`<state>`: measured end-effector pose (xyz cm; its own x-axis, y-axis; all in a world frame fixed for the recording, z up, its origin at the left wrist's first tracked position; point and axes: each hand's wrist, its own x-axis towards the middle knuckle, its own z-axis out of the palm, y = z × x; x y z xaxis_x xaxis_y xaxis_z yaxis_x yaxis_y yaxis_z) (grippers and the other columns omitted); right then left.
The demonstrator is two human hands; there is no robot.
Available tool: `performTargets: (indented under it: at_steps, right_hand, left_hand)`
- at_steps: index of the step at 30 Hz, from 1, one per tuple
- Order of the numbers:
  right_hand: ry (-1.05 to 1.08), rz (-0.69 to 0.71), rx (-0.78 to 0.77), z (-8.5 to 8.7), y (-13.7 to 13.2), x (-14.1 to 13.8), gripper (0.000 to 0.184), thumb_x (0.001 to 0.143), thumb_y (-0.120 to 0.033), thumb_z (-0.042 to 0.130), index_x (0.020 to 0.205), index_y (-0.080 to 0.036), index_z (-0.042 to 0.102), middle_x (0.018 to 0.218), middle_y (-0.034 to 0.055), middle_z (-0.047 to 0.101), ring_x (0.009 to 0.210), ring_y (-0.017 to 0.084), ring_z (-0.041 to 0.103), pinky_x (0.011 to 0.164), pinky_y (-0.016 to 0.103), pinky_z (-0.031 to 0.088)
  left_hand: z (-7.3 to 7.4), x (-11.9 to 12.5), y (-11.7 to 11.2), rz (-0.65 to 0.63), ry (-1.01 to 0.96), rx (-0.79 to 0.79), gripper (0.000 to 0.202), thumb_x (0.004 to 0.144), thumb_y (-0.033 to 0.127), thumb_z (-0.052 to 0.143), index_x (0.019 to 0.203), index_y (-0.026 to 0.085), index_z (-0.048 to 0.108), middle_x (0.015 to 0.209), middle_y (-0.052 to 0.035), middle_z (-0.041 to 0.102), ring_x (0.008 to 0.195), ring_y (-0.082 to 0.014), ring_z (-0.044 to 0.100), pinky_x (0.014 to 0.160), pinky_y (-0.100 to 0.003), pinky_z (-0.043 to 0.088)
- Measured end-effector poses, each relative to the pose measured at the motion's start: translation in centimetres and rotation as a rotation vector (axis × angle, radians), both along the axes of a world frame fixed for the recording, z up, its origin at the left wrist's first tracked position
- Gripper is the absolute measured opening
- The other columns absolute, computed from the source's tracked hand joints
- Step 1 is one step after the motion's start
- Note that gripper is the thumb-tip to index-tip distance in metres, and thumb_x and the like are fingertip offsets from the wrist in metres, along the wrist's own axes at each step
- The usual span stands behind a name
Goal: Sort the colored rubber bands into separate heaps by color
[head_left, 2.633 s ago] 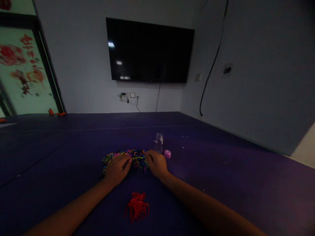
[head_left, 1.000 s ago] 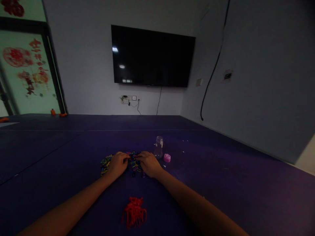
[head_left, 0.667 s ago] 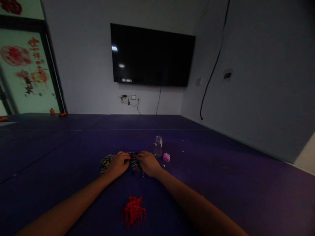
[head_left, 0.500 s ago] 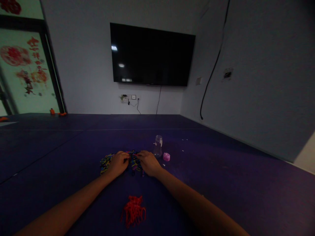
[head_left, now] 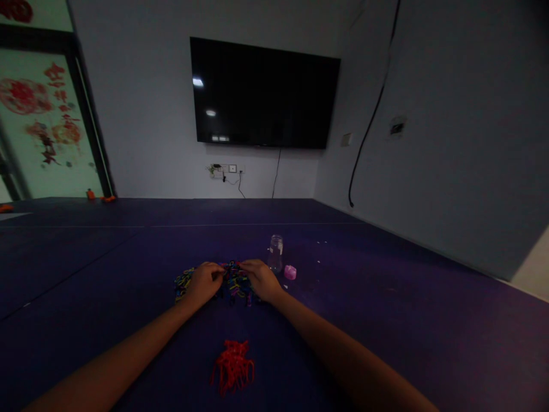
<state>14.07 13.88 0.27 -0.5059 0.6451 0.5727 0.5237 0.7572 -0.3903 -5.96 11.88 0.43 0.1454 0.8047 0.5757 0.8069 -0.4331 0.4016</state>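
A loose pile of small multicoloured elastic bands [head_left: 237, 286], blue, yellow, pink and black, spreads over the dark purple surface. My left hand [head_left: 207, 280] rests at the left part of the pile, thumb and fingers curled together at its far edge. Across from it, my right hand [head_left: 261, 278] reaches in from the right with its fingertips pressed together among the bands. What either hand pinches is too small and dark to make out. Nearer to me, between my forearms, lies a separate heap of red bands [head_left: 234, 366].
A clear bottle without a cap [head_left: 275, 254] stands just beyond my right hand, with a pink cap [head_left: 290, 272] beside it. White scraps [head_left: 318, 261] dot the surface to the right. A television [head_left: 266, 94] hangs on the wall behind.
My right hand has shifted slightly, and more of the bands between the hands show. My left hand's fingers have moved a little. The red heap and bottle stay put.
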Motion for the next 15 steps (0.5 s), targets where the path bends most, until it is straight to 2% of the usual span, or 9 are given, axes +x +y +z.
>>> performTargets:
  at_steps: [3, 8, 15]
  right_hand:
    - [0.131, 0.004, -0.061, -0.4, 0.7, 0.2, 0.042, 0.079, -0.005, 0.040, 0.106, -0.018, 0.069, 0.109, 0.0063, 0.067, 0.106, 0.017, 0.059, 0.096, 0.033, 0.044]
    - [0.223, 0.012, -0.103, -0.8, 1.4, 0.4, 0.042, 0.078, -0.006, 0.039, 0.102, -0.019, 0.071, 0.105, 0.0060, 0.069, 0.103, 0.018, 0.061, 0.094, 0.034, 0.046]
    - [0.291, 0.035, -0.126, -0.6, 1.2, 0.4, 0.040, 0.079, -0.008, 0.039, 0.098, -0.018, 0.072, 0.102, 0.0075, 0.069, 0.100, 0.018, 0.062, 0.092, 0.033, 0.047]
  left_hand:
    - [0.3, 0.3, -0.4, -0.026, 0.021, -0.032, 0.022, 0.077, 0.012, 0.053, 0.084, 0.019, 0.072, 0.084, -0.0052, 0.072, 0.084, -0.0199, 0.065, 0.080, -0.033, 0.050]
    - [0.9, 0.8, -0.9, -0.087, 0.128, -0.026, 0.025, 0.074, 0.009, 0.053, 0.081, 0.021, 0.073, 0.081, -0.0035, 0.072, 0.086, -0.0203, 0.063, 0.080, -0.032, 0.048]
    - [0.5, 0.7, -0.7, -0.108, 0.225, 0.008, 0.022, 0.073, 0.009, 0.055, 0.077, 0.020, 0.073, 0.083, -0.0044, 0.072, 0.085, -0.0211, 0.062, 0.078, -0.033, 0.048]
